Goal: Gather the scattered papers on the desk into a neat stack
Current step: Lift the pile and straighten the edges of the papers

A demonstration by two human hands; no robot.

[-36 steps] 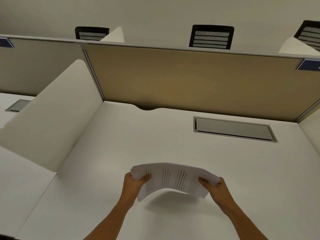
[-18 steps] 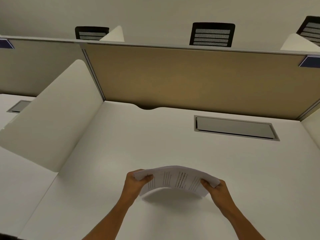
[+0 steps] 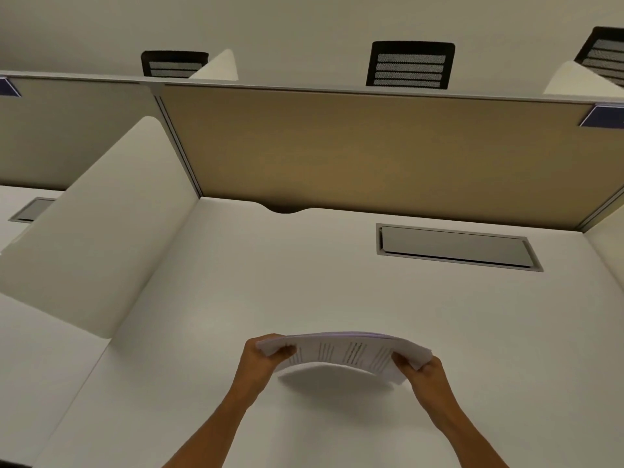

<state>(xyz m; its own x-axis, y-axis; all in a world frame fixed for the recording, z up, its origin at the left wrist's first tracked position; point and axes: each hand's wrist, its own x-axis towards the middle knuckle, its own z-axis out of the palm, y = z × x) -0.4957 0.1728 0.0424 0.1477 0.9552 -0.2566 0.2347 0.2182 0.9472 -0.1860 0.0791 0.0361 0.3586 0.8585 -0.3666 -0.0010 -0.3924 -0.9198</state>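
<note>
A stack of white printed papers point(image 3: 344, 352) hangs just above the white desk point(image 3: 304, 271), bowed upward in the middle, with its shadow on the desk beneath. My left hand point(image 3: 260, 363) grips the stack's left end, thumb on top. At the right end, my right hand point(image 3: 422, 373) grips the papers the same way. No loose sheets show elsewhere on the desk.
A grey cable-tray lid point(image 3: 456, 246) is set into the desk at the back right. A tan partition point(image 3: 371, 153) closes the back and a white side divider point(image 3: 94, 224) the left. Black chair backs point(image 3: 410, 64) rise beyond the partition.
Both hands have lowered the stack toward the desk and tilted it flatter, so less of the printed face shows and the bow in the papers is stronger.
</note>
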